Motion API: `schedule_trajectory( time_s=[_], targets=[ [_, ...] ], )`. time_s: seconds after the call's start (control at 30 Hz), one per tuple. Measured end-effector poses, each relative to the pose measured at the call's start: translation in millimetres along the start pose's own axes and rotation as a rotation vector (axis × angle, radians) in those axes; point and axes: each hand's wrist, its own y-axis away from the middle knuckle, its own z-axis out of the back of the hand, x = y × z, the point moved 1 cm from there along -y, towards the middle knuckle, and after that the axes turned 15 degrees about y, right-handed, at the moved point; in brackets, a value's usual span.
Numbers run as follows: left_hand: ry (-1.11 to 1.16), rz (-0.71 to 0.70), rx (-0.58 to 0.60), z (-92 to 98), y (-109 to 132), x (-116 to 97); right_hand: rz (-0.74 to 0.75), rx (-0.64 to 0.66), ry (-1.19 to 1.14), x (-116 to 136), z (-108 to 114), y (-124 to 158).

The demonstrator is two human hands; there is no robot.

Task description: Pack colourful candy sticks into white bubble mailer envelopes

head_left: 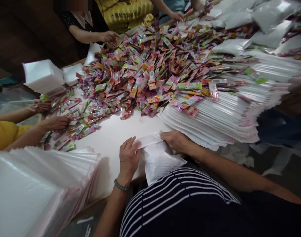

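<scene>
A filled white plastic mailer bag sits at the table edge, close against my striped top. My left hand, with a beaded bracelet on its wrist, grips the left end of the bag's folded top. On the other end of that fold my right hand is closed, its fingers pinching the corner. The bag bulges below the fold; its contents are hidden. Beyond my hands lies a large heap of small colourful wrapped sachets on the white table.
Stacks of flat white bags lie at the right and front left. Filled white bags are piled at the back right. Co-workers' hands touch sachets at the left and far side. Yellow sacks stand behind.
</scene>
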Motion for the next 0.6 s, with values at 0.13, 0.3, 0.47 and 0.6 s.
schedule_trajectory(
  time_s=[0.13,0.3,0.47,0.6],
  targets=[
    [0.194,0.245,-0.113,3.7,14,0,0.121,-0.025,0.005,0,-3,9],
    [0.519,0.738,-0.182,1.2,35,-4,0.224,-0.078,0.106,-2,-18,26],
    [0.653,0.837,-0.013,-15.2,40,-17,0.122,0.08,0.294,11,11,28],
    [0.523,0.725,-0.055,-18.2,41,-17,0.028,-0.001,0.297,57,60,1]
  ],
)
